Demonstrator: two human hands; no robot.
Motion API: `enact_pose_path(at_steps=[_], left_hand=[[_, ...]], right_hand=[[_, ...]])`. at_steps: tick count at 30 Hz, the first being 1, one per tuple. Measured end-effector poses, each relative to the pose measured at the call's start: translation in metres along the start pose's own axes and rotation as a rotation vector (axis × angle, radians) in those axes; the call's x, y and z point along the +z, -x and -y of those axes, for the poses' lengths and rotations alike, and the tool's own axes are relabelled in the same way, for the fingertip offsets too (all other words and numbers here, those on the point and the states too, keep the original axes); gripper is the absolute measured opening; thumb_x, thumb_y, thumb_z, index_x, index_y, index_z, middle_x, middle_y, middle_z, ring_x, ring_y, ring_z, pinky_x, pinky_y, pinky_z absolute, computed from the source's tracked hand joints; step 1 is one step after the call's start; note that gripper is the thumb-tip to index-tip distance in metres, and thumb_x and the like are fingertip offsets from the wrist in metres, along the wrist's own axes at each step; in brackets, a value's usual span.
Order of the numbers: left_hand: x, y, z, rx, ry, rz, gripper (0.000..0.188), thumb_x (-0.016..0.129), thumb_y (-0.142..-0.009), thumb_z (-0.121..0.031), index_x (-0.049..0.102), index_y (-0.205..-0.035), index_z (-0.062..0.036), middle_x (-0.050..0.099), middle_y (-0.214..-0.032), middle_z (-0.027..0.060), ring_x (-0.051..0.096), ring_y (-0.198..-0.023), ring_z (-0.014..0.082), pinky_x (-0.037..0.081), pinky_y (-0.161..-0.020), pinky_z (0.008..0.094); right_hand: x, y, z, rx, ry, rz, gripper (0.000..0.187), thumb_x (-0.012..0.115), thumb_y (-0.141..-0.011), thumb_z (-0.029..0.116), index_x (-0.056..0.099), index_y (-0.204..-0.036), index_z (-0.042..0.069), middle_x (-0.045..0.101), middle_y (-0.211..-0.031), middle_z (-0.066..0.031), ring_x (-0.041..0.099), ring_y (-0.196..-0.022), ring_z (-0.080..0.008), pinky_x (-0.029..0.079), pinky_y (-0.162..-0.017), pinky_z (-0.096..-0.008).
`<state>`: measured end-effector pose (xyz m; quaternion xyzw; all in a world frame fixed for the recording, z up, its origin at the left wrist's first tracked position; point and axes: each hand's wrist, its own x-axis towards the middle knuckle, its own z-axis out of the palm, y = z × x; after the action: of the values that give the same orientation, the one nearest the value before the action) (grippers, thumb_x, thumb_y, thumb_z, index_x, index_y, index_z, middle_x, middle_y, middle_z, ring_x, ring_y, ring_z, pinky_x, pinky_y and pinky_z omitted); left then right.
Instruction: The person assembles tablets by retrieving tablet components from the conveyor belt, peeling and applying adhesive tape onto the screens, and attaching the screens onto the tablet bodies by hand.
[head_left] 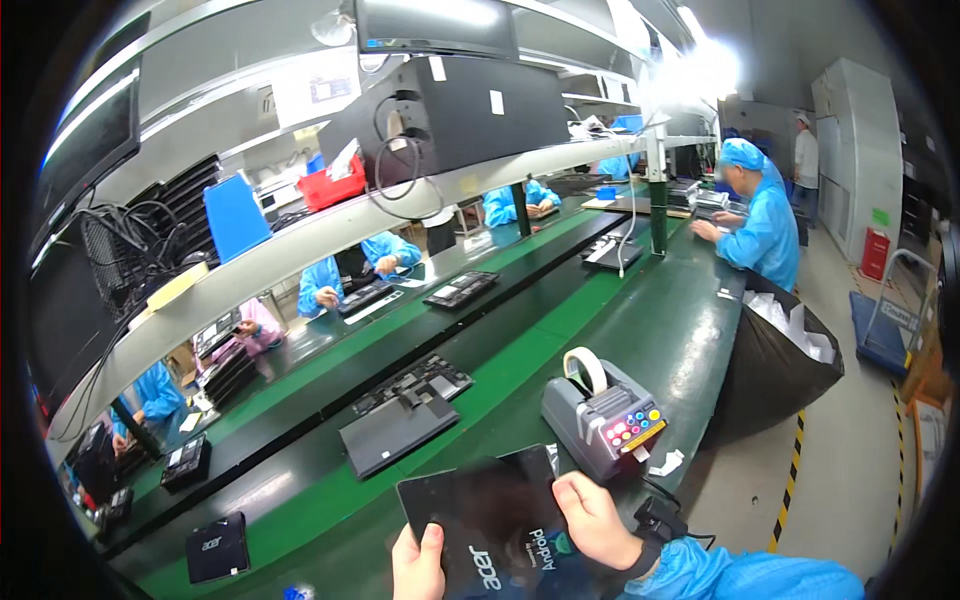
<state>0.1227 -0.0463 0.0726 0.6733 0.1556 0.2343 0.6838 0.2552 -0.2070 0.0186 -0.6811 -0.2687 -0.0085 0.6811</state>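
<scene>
A black tablet [490, 505] is held up over the near bench edge, its dark screen facing me and showing start-up lettering with a small green figure. My left hand [418, 568] grips one edge, thumb on the front. At the opposite edge my right hand [597, 520] is closed round the tablet, with a dark strap at the wrist. Just beyond stands a grey electric tape dispenser [600, 415] with coloured buttons and a roll of tape. A flat dark grey device [400, 437] lies farther left, beside an opened device with exposed circuitry [430, 382].
Another black tablet [217, 548] lies at the left on the green bench [560, 345]. A large black bag [775, 370] of white scraps hangs at the right edge. Co-workers in blue sit along the line, one person [765, 220] at far right. A shelf rail [400, 200] crosses above.
</scene>
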Motion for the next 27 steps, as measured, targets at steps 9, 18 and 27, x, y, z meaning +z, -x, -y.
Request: enact_pose_path(at_steps=[9, 18, 27], left_hand=[[0.009, 0.002, 0.013, 0.033, 0.011, -0.010, 0.032, 0.047, -0.096, -0.021, 0.055, -0.115, 0.0031, 0.061, -0.107, 0.0075, 0.055, -0.094, 0.0152, 0.043, -0.083, 0.0286], [-0.011, -0.001, 0.033, -0.077, 0.189, 0.011, 0.033, 0.047, -0.096, -0.022, 0.054, -0.115, 0.0029, 0.061, -0.108, 0.0085, 0.057, -0.096, 0.0164, 0.044, -0.084, 0.0284], [-0.002, 0.001, 0.017, -0.129, 0.311, -0.002, 0.036, 0.048, -0.095, -0.024, 0.048, -0.122, 0.0010, 0.057, -0.112, 0.0078, 0.054, -0.100, 0.0169, 0.043, -0.086, 0.0307]], right_hand=[[-0.023, -0.017, -0.005, -0.183, 0.298, 0.013, 0.031, 0.047, -0.096, 0.027, 0.049, -0.074, 0.004, 0.048, -0.050, -0.0109, 0.050, -0.043, -0.0267, 0.037, -0.041, -0.0313], [-0.001, 0.001, -0.005, 0.042, -0.525, 0.609, 0.027, 0.048, -0.094, 0.012, 0.055, -0.116, -0.002, 0.061, -0.107, -0.0052, 0.056, -0.092, -0.0094, 0.048, -0.079, -0.0244], [0.000, 0.022, 0.014, 0.400, -0.821, 0.756, 0.027, 0.056, -0.091, 0.012, 0.051, -0.112, -0.003, 0.057, -0.090, -0.0019, 0.052, -0.080, -0.0083, 0.045, -0.071, -0.0235]])
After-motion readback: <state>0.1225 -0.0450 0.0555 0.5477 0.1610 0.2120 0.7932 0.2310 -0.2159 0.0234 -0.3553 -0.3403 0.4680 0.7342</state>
